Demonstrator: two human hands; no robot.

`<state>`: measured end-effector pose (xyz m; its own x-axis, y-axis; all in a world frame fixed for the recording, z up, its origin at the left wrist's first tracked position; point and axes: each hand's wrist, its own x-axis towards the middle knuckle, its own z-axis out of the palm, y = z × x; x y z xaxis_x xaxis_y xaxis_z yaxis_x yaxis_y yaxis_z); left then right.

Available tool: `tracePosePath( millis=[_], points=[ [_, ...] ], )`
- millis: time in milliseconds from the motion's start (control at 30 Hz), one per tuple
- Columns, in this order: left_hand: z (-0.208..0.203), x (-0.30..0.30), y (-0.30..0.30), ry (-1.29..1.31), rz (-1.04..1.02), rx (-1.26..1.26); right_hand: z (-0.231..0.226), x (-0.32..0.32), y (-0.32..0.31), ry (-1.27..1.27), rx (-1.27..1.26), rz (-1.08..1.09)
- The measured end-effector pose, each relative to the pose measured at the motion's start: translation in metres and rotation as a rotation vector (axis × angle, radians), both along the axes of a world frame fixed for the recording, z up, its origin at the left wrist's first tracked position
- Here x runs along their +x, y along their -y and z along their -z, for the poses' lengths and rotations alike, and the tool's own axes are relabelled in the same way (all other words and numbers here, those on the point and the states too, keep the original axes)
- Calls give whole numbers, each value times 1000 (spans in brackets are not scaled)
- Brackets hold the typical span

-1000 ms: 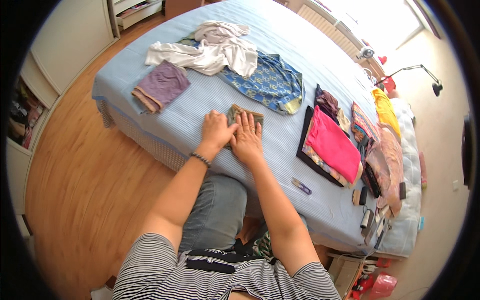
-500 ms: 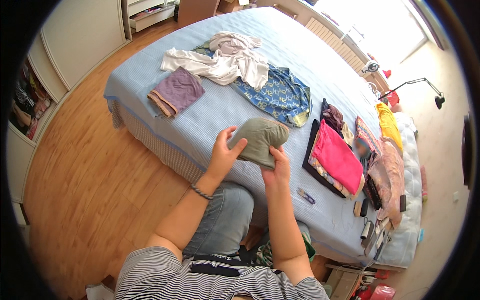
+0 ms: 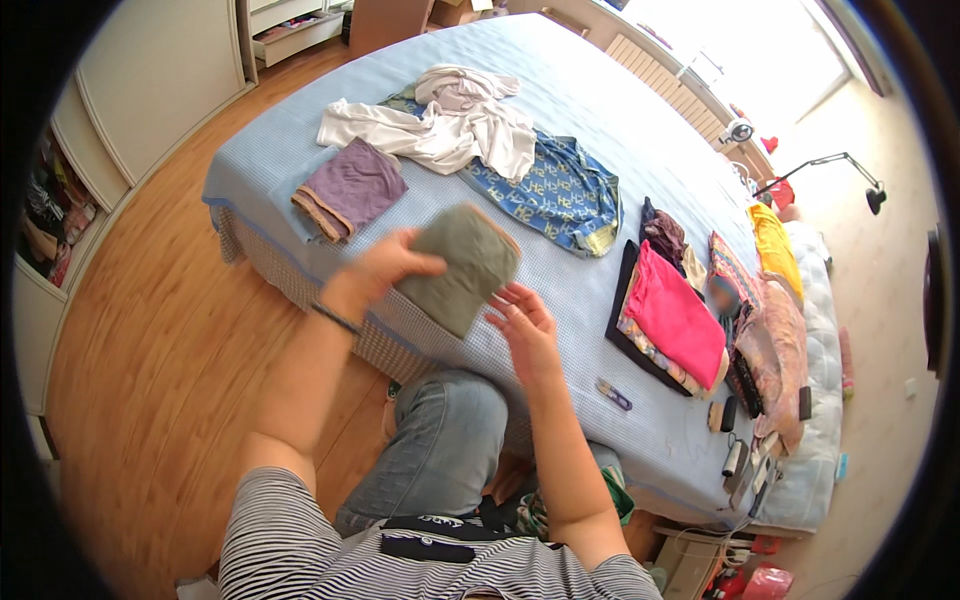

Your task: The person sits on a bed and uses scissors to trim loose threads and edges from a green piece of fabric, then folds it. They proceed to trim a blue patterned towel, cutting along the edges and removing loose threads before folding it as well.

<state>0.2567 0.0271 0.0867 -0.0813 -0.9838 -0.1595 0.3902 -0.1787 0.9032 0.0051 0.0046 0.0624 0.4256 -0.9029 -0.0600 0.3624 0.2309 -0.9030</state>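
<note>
A folded olive-green garment (image 3: 462, 270) hangs in the air above the near edge of the bed, slightly blurred. My left hand (image 3: 385, 268) grips its left side, thumb across the front. Beside its lower right edge is my right hand (image 3: 525, 328), fingers spread and curled a little, the fingertips at or just off the cloth. A folded purple garment (image 3: 356, 190) with brownish trim lies on the bed to the left. Beyond are a crumpled white garment (image 3: 440, 130) and a blue patterned garment (image 3: 555, 190).
On the right of the bed (image 3: 560, 300), a pink garment (image 3: 672, 310) tops a folded stack. Small purple-handled snips (image 3: 614, 394) lie near the front edge. Farther right are a yellow garment (image 3: 774, 245), pillows and small devices with cables. Wood floor (image 3: 190, 370) runs along the left.
The green garment has moved left and turned flatter with my left hand, which swung left. My right hand has loosened from its lower edge, fingers now spread, and shifted left.
</note>
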Motion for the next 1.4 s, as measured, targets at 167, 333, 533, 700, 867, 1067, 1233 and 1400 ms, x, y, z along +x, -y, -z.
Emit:
tracePosePath(
  millis=[167, 333, 533, 700, 867, 1067, 1233, 1400],
  points=[
    [-60, 126, 32, 167, 61, -39, 29, -39, 26, -371, -175, 207],
    [-11, 193, 55, 403, -191, 346, 51, -43, 26, -358, -234, 272],
    [-3, 199, 63, 762, -243, 166, 52, -45, 23, -409, -297, 279],
    [30, 205, 60, 889, -446, 64, 58, -42, 23, -385, -311, 299],
    [14, 188, 59, 947, -352, 218, 57, -42, 25, -398, -344, 304],
    [-1, 167, 52, 1706, -526, -94, 60, -44, 25, -387, -331, 292],
    [-7, 171, 52, 892, -289, 53, 61, -42, 25, -392, -329, 295],
    [-52, 162, 32, 283, -392, -27, 61, -44, 24, -394, -319, 305]
  ],
)
